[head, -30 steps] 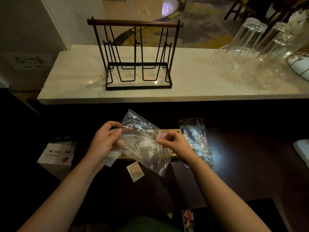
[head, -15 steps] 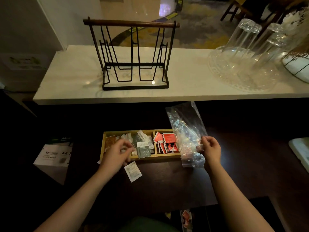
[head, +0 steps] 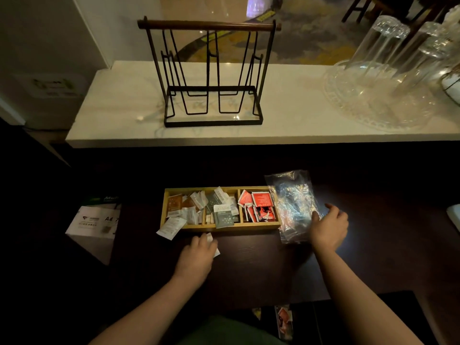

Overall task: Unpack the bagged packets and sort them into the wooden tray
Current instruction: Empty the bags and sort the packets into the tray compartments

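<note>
Now my right hand [head: 329, 226] lies slack against the empty plastic bag [head: 295, 207] beside the wooden tray [head: 224, 226], parking it aside, while my left hand [head: 198, 255] pinches a stray white packet [head: 215, 247] on the counter [head: 261, 265] for sorting

"A4" on paper box [head: 95, 221]

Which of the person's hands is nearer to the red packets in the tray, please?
Right. The right hand lies just right of the red packets; the left hand is nearer the person, left of them.
</note>
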`<action>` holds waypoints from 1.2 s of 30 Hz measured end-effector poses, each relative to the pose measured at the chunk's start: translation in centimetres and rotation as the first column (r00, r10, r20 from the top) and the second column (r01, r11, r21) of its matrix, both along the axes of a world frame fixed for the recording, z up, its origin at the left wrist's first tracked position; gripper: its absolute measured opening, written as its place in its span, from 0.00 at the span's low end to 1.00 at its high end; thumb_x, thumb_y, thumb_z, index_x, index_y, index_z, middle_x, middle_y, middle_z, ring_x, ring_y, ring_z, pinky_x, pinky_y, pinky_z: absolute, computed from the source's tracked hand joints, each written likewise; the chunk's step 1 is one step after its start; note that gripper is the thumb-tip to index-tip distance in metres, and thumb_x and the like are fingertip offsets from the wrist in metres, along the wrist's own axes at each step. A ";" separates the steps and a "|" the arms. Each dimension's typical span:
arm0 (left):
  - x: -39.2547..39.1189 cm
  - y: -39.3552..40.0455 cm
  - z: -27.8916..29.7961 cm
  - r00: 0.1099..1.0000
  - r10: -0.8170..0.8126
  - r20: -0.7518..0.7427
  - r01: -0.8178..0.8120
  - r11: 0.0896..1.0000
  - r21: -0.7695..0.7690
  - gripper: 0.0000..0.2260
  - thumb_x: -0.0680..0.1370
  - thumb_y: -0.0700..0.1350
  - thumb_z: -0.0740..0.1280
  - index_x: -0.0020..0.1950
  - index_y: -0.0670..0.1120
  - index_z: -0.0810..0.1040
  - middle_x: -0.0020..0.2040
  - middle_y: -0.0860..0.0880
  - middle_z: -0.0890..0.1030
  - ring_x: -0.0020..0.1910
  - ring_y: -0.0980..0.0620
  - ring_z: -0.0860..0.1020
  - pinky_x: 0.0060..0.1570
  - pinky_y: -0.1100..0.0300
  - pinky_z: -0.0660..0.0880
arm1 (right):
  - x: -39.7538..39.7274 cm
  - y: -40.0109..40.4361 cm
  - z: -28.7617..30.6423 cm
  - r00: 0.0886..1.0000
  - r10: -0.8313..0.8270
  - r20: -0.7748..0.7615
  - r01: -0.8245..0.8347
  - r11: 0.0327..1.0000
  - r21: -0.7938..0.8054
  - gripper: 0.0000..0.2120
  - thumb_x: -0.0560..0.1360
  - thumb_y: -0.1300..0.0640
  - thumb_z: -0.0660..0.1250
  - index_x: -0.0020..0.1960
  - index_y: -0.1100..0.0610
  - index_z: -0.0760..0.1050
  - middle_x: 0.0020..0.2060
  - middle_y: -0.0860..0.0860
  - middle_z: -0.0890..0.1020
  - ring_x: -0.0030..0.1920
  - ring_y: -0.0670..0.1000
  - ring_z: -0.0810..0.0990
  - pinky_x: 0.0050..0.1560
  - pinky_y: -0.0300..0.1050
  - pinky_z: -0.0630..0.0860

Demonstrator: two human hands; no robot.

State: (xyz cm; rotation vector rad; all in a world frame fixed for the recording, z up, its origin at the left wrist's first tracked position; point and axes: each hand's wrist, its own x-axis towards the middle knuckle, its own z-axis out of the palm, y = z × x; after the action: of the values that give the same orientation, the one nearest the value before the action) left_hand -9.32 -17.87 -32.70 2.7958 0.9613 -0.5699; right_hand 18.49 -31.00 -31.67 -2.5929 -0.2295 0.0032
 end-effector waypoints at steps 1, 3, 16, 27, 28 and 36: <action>0.2 0.0 -0.1 1.000 -0.020 -0.009 0.020 1.000 0.024 0.25 0.75 0.41 0.64 0.72 0.46 0.61 0.71 0.40 0.64 0.64 0.40 0.68 0.55 0.50 0.73 | -0.1 0.2 0.1 0.998 0.028 0.055 -0.028 1.000 -0.001 0.19 0.72 0.59 0.69 0.61 0.59 0.72 0.58 0.63 0.74 0.59 0.65 0.72 0.60 0.59 0.69; 0.5 0.0 0.0 0.998 -0.055 -0.015 0.056 0.997 0.058 0.23 0.75 0.36 0.63 0.70 0.43 0.63 0.68 0.39 0.68 0.61 0.39 0.71 0.51 0.50 0.75 | -0.4 0.4 0.7 0.986 0.097 0.134 -0.101 0.995 0.023 0.18 0.71 0.61 0.68 0.61 0.60 0.73 0.59 0.62 0.73 0.59 0.63 0.72 0.60 0.59 0.69; 1.1 2.4 3.5 0.211 0.977 0.011 -0.212 0.057 -0.976 0.11 0.81 0.41 0.58 0.62 0.39 0.72 0.55 0.40 0.80 0.49 0.44 0.81 0.40 0.55 0.83 | -4.1 3.6 -0.5 0.773 0.633 0.053 -0.587 0.743 -0.320 0.08 0.71 0.59 0.68 0.49 0.60 0.78 0.54 0.57 0.78 0.53 0.58 0.76 0.50 0.52 0.76; -1.1 7.9 6.0 0.085 0.886 0.456 -0.469 0.440 -0.766 0.06 0.78 0.36 0.62 0.52 0.45 0.74 0.54 0.42 0.80 0.49 0.45 0.80 0.45 0.50 0.78 | -3.6 3.2 -1.1 0.777 0.617 -0.124 -0.627 0.738 -0.249 0.11 0.69 0.55 0.66 0.50 0.57 0.71 0.66 0.57 0.70 0.66 0.58 0.69 0.70 0.64 0.60; -1.2 8.5 6.0 0.114 0.855 0.505 -0.532 0.482 -0.696 0.06 0.77 0.36 0.63 0.51 0.44 0.75 0.54 0.42 0.80 0.50 0.44 0.79 0.44 0.52 0.76 | -3.6 3.2 -1.1 0.779 0.613 -0.131 -0.624 0.741 -0.249 0.12 0.69 0.55 0.66 0.50 0.56 0.71 0.67 0.56 0.69 0.67 0.58 0.69 0.70 0.64 0.60; -2.5 9.0 2.5 0.587 0.628 0.511 -0.534 0.775 -0.337 0.04 0.76 0.38 0.66 0.50 0.41 0.78 0.53 0.45 0.78 0.50 0.47 0.78 0.44 0.60 0.72 | -3.7 2.8 -1.9 0.774 0.599 -0.203 -0.633 0.724 -0.275 0.15 0.70 0.56 0.66 0.53 0.56 0.65 0.69 0.57 0.65 0.71 0.58 0.63 0.71 0.67 0.53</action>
State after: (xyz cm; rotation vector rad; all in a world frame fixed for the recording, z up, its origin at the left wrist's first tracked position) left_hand -11.86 -8.87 -30.21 2.0638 1.4723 0.3264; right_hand 14.77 -28.16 -33.56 -2.6931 -1.1423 0.4507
